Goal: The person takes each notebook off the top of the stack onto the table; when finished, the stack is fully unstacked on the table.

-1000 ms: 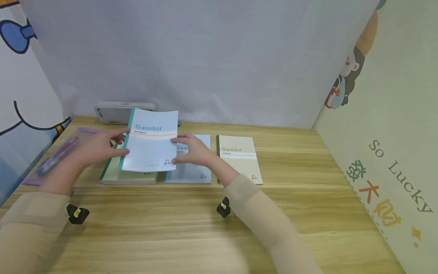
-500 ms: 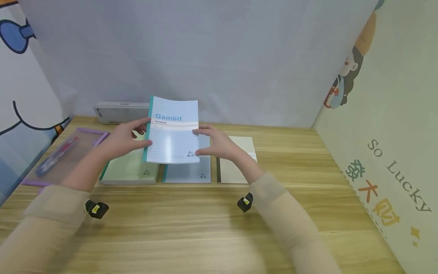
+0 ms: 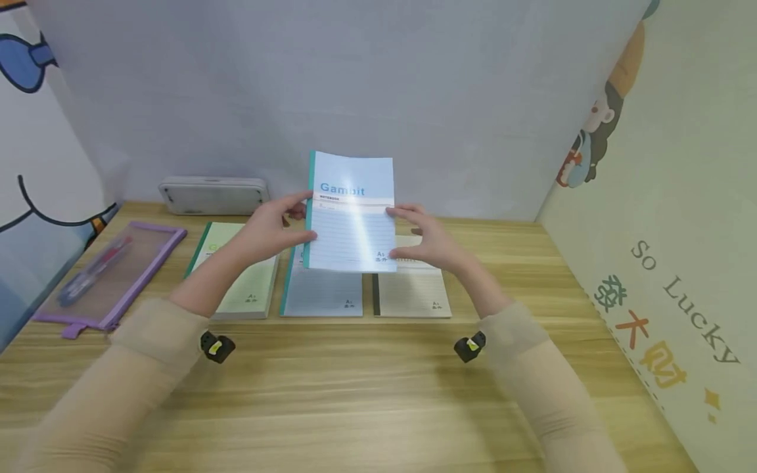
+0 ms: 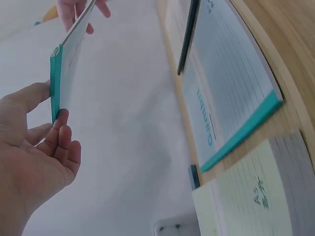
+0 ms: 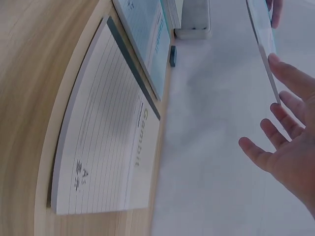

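A blue notebook [image 3: 351, 223] with a teal spine is held up above the table between both hands. My left hand [image 3: 266, 226] pinches its spine edge, thumb in front and fingers behind; the left wrist view shows the teal spine [image 4: 56, 83] between thumb and fingers. On the opposite edge, my right hand [image 3: 428, 240] pinches it near the lower corner, the other fingers spread in the right wrist view. Beneath lie a green notebook stack [image 3: 251, 282], another blue notebook [image 3: 325, 292] and a cream notebook [image 3: 414, 295] with a dark spine, the latter two partly covered by the raised one.
A purple-edged mesh zip pouch [image 3: 142, 263] with pens inside lies at the left of the wooden table [image 3: 355, 394]. Against the back curtain stands a pale pencil case [image 3: 213, 196]. A printed panel [image 3: 650, 230] borders the right side.
Both hands have carried the blue notebook rightward and upward, from over the green stack to above the gap between the blue and cream notebooks. The grip looks the same.
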`<control>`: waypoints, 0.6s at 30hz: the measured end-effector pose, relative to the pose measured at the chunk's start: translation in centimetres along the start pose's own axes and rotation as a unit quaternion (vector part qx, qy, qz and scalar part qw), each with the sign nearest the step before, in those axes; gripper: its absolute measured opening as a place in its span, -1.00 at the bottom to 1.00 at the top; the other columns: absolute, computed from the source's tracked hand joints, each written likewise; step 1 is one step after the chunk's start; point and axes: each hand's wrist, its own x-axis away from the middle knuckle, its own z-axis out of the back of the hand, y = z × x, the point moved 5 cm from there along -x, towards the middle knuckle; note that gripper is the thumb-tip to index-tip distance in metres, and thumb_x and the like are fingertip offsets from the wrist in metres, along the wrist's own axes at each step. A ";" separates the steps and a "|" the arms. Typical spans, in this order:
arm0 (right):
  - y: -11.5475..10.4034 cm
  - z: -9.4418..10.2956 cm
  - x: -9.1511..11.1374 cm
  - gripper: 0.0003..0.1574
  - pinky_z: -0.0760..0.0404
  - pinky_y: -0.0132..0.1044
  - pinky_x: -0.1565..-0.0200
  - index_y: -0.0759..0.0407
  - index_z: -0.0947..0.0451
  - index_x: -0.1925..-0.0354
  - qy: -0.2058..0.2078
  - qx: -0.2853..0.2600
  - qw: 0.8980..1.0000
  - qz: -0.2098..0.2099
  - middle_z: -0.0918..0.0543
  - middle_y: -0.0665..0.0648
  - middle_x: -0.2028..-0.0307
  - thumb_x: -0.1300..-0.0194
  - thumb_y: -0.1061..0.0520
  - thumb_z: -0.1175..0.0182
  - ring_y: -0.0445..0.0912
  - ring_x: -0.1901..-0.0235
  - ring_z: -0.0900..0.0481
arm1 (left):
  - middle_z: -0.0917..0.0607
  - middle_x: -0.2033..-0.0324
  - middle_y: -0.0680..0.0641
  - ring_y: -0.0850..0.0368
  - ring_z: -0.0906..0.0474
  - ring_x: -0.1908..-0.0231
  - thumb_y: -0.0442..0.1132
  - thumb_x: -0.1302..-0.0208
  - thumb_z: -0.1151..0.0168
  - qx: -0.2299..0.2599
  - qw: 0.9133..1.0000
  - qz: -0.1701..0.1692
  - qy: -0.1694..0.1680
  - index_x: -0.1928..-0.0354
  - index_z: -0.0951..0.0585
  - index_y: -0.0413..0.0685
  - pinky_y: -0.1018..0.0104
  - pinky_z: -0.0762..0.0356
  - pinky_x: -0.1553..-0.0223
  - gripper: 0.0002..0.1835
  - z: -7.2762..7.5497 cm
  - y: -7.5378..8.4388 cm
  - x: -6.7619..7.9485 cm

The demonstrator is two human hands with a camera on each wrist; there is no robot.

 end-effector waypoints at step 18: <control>6.4 6.7 6.9 -0.10 -0.16 0.14 -0.30 0.19 -0.20 -0.38 0.022 -0.027 0.998 -0.048 -0.19 0.25 -0.33 -0.13 0.21 -0.35 0.18 -0.35 -0.10 | -0.52 -0.06 -0.08 -0.01 -0.37 -0.12 -0.15 -0.17 -0.34 0.054 0.995 -0.074 -0.044 -0.44 -0.12 -0.09 0.11 -0.41 -0.07 -0.14 -9.3 6.0 -4.6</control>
